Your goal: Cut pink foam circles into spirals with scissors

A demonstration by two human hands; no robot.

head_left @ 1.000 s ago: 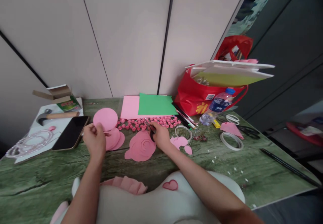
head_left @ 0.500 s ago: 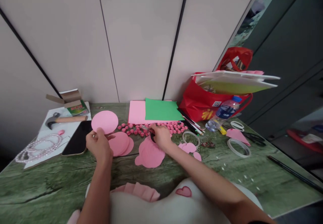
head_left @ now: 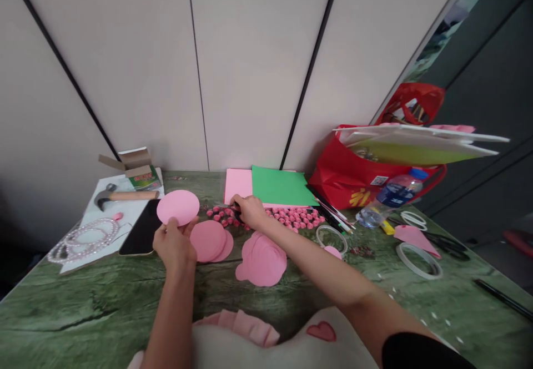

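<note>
My left hand [head_left: 174, 242] pinches a pink paper circle [head_left: 178, 207] by its lower edge, held up above the table. Close to it lies a stack of pink paper circles [head_left: 207, 241]. Out over the rows of small pink rolled-paper pieces [head_left: 297, 218], my right hand [head_left: 250, 212] is closed around something dark, mostly hidden by the fingers. Nearer to me, below the right forearm, sits a pile of pink scalloped paper shapes [head_left: 264, 261].
At the left are a hammer [head_left: 129, 195], a phone [head_left: 139, 230] and bead strings [head_left: 87, 238]. Green paper [head_left: 281, 186] lies at the back. Rightward stand a red bag [head_left: 337, 169] and a water bottle [head_left: 391, 197], with tape rolls [head_left: 418, 261] and black scissors [head_left: 449, 244] nearby.
My right hand has moved left along the rolled pieces, away from the scalloped pile, with the dark thing in it. The left hand still holds the circle, now tilted flatter. The view has shifted slightly.
</note>
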